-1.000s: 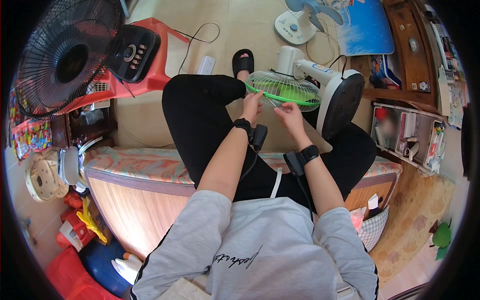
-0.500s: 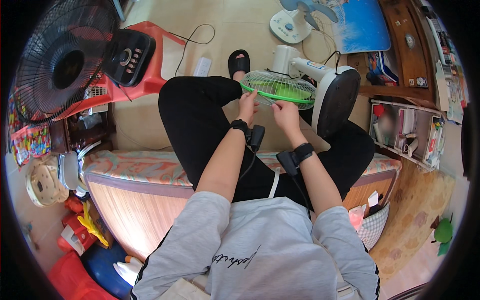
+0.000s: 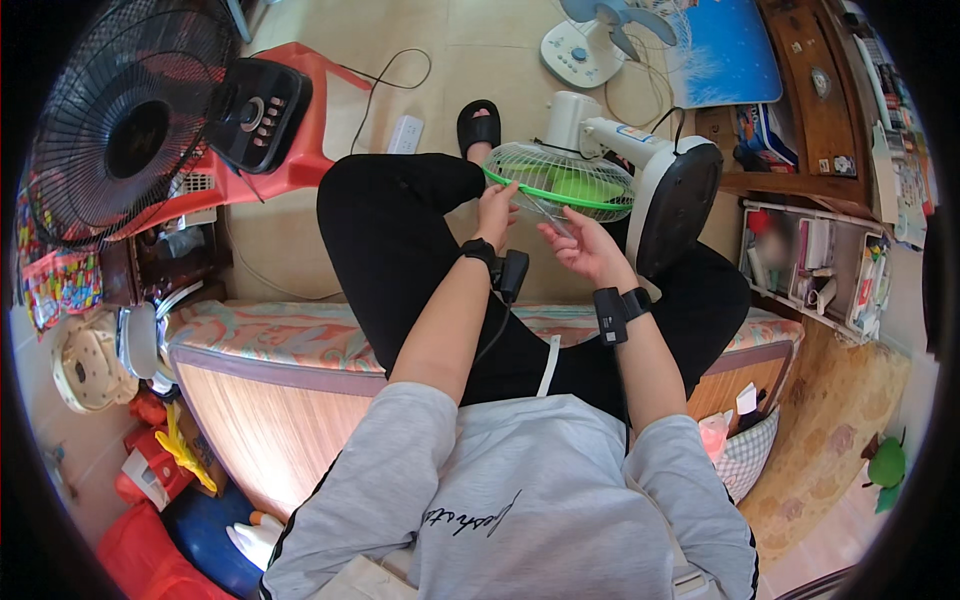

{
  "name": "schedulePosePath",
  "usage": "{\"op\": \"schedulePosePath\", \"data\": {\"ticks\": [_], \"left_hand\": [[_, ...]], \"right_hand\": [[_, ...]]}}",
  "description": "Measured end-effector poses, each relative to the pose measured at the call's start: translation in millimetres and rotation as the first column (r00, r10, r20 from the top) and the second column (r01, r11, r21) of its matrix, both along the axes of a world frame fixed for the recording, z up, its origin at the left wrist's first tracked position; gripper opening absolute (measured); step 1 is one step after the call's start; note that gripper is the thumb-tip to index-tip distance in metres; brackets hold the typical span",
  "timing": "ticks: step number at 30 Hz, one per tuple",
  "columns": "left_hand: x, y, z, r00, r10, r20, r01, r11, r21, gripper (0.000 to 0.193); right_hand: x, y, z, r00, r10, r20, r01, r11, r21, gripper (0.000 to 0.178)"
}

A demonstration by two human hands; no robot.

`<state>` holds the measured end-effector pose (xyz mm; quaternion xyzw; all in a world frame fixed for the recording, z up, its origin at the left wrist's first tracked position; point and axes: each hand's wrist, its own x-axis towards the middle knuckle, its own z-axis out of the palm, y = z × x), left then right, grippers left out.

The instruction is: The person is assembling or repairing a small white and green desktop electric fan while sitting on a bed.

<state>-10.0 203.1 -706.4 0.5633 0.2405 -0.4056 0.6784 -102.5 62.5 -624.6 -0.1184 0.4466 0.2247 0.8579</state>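
Note:
A small white fan [image 3: 615, 140] lies tipped over between my knees, its dark-bottomed round base [image 3: 683, 205] on edge by my right thigh. Its wire guard [image 3: 520, 160] has a bright green rim, with green blades [image 3: 580, 184] inside. My left hand [image 3: 495, 212] pinches the near left part of that rim. Just below the guard, my right hand [image 3: 592, 250] is turned partly palm-up, with its fingers closed round a thin greyish strip [image 3: 548, 213]. The strip slants up toward my left fingertips; its exact kind is unclear.
A black-caged fan [image 3: 138, 140] on a red stool [image 3: 310, 120] stands at the left. Ahead lie a white power strip [image 3: 405, 134] and a guardless fan with blue-grey blades [image 3: 583, 52]. A wooden cabinet [image 3: 825, 120] and white rack [image 3: 810, 265] stand at the right.
My right hand has moved down and slightly right from the guard's rim and rolled more palm-up. More of the greyish strip now shows. The left hand stays on the rim.

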Motion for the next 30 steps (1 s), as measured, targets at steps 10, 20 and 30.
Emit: {"op": "schedulePosePath", "data": {"ticks": [10, 20, 30], "left_hand": [[3.1, 0.0, -4.2, 0.999, 0.009, -0.037, -0.009, 1.000, 0.010, 0.027], [0.9, -0.7, 0.2, 1.000, 0.029, -0.006, -0.028, 0.999, 0.016, 0.034], [3.0, -1.6, 0.1, 1.000, 0.004, -0.030, -0.004, 1.000, -0.006, 0.026]], "right_hand": [[11.9, 20.0, 7.1, 0.802, 0.514, -0.303, -0.020, -0.484, -0.875, 0.022], [6.2, 8.0, 5.5, 0.997, 0.078, 0.018, -0.059, 0.860, -0.506, 0.023], [22.8, 19.4, 2.3, 0.773, 0.577, -0.265, -0.160, -0.226, -0.961, 0.014]]}}
